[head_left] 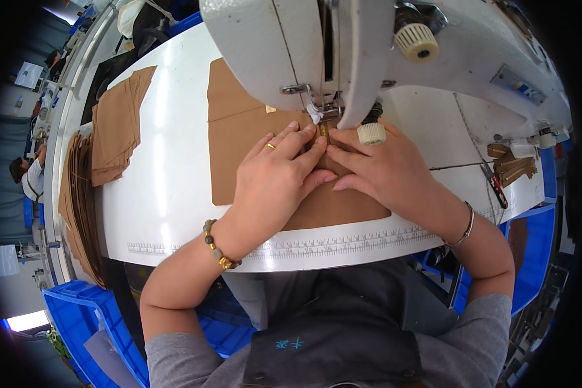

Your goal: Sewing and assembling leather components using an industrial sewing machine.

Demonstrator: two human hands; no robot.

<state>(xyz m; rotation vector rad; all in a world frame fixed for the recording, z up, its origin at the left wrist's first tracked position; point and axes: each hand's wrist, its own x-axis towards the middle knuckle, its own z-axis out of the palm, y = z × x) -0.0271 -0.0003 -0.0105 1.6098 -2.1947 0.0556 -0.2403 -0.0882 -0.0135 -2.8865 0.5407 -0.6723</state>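
A brown fabric piece (236, 155) lies on the white sewing table, partly under the sewing machine (362, 58). Just in front of the presser foot (330, 111) runs a short zipper (324, 134) with gold-coloured teeth. My left hand (278, 161) rests on the fabric left of the zipper, its fingers stretched toward the foot. On the other side my right hand (381, 161) lies with extended fingers against the fabric, fingertips beside the zipper. The two thumb tips nearly meet below it. Part of the fabric is hidden under both hands and the machine head.
Stacked brown panels (119, 126) lie at the left, with a further pile (81, 200) over the table's edge. Small red-handled snips (496, 187) and brown strips (516, 169) are at the right. A printed ruler (304, 249) follows the front edge. Blue crates (97, 323) stand below.
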